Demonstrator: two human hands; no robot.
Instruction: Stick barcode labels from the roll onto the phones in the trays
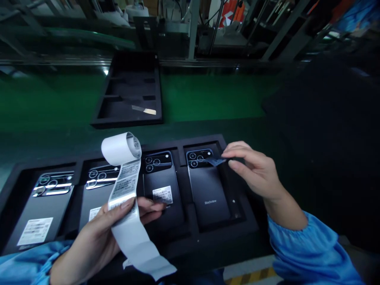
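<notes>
**Hand Positions at Phone Tray: Label Roll and Film Tab**

The right hand (255, 174), at center right, pinches a small dark film tab (215, 161) between thumb and forefinger. The remaining fingers curl loosely behind them. The tab sits at the camera-module edge of a black Blackview phone (208, 194); contact with the phone cannot be determined from this view.

The left hand (109, 233), at lower left, holds a white label roll (118, 148). The thumb presses the unrolled printed strip (126, 186) against the fingers, which extend beneath it. The roll stands above the hand, and the strip's free end hangs to the bottom center of the frame.

Four phones lie face down in a black foam tray (202, 233) across the lower frame. The two left-hand phones (44, 209) reflect bright light. A white barcode label (162, 194) sits on the phone (162, 190) beside the Blackview unit.

At upper center, a second black foam tray (127, 91) rests on a green conveyor belt (213, 99). Blue sleeves (308, 249) cover both forearms.
</notes>
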